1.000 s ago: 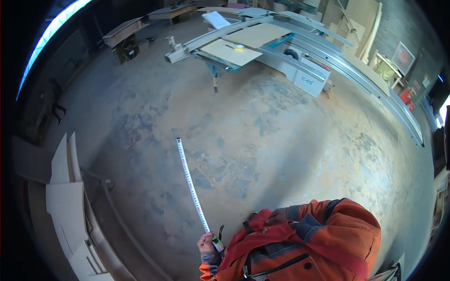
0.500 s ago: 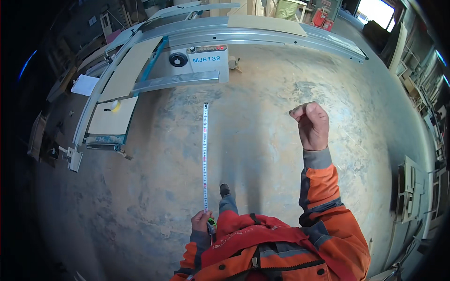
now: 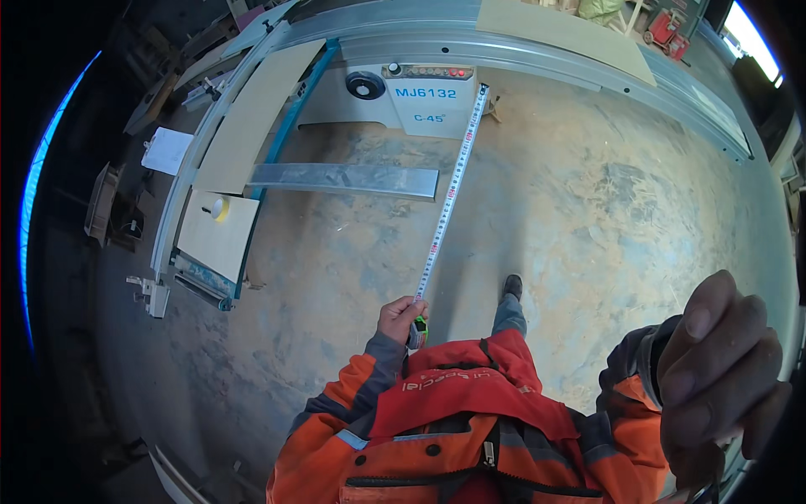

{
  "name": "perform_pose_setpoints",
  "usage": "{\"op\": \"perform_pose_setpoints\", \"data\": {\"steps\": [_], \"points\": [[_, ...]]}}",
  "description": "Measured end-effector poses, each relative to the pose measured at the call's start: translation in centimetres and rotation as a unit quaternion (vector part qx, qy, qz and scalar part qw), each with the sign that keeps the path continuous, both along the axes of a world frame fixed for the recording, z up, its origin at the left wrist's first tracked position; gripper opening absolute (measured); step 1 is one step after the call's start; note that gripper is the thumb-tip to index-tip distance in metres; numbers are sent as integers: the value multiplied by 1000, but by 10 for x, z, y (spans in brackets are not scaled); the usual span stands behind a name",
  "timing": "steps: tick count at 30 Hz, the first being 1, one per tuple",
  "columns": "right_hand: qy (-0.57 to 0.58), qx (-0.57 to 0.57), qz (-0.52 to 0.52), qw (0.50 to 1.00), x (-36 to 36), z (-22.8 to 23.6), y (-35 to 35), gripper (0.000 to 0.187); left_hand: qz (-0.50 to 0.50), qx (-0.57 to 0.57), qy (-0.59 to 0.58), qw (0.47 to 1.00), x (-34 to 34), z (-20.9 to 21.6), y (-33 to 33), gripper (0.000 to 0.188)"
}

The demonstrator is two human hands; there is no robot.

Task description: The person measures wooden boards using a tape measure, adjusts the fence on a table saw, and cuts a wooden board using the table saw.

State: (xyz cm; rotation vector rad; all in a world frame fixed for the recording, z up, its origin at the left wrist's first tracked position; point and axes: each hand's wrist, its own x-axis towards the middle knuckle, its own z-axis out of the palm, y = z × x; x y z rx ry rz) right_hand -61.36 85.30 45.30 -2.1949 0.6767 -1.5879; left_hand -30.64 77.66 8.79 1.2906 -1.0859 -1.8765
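left hand [image 3: 401, 317] grips tape measure [image 3: 417, 332] | blade [image 3: 449, 195] extends ahead toward saw [image 3: 403, 92]

The jacket [image 3: 470, 428] at the bottom is bright orange with grey cuffs. The tape [image 3: 449, 193] is white with tiny dark marks and some red. Its case [image 3: 417, 333] looks green, maybe. The machine [image 3: 403, 92] up top is grey with blue letters.

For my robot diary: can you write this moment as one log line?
left hand: holds tape measure, blade out toward saw machine | right hand: raised near camera, empty-looking
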Motion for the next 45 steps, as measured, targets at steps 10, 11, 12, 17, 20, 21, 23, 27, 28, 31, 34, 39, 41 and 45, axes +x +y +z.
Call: {"op": "perform_pose_setpoints", "data": {"steps": [10, 11, 12, 17, 20, 21, 23, 27, 28, 31, 34, 39, 41, 45], "points": [[36, 51, 117, 991, -205, 29, -199, 45, 136, 34, 71, 988, -206, 13, -161, 19], [26, 56, 130, 990, -216, 30, -221, 44, 150, 34, 80, 985, -215, 19, -175, 19], [21, 55, 144, 988, -225, 28, -247, 42, 162, 33, 81, 983, -225, 16, -192, 19], [1, 36, 209, 977, -243, 19, -381, 35, 232, 34, 87, 968, -257, -4, -281, 18], [-7, 18, 253, 967, -232, 20, -462, 31, 267, 25, 104, 958, -267, -13, -344, 19], [-10, 8, 274, 962, -226, 24, -492, 30, 275, 29, 109, 955, -269, -16, -368, 19], [-18, -1, 323, 946, -208, 29, -546, 28, 299, 45, 117, 946, -268, -22, -402, 19], [-85, -69, 120, 987, -200, -10, -623, 20, 345, 5, 93, 934, -250, -26, -467, 20], [-90, -73, 79, 990, -198, -19, -651, 24, 374, -3, 92, 923, -241, -24, -476, 20], [-96, -45, 108, 988, -163, -61, -738, 16, 458, -21, 69, 886, -217, -22, -489, 20], [-56, 50, 99, 992, -136, -117, -825, 14, 516, -4, 51, 855, -197, -31, -514, 20], [73, 282, 159, 943, -39, -201, -951, 12, 606, 14, 47, 794, -161, -35, -561, 20], [98, 300, 193, 929, 4, -253, -1000, 13, 639, 18, 51, 767, -144, -27, -583, 20], [165, 324, 259, 895, 104, -298, -1055, 20, 693, 7, 45, 719, -111, -11, -615, 21]]}}
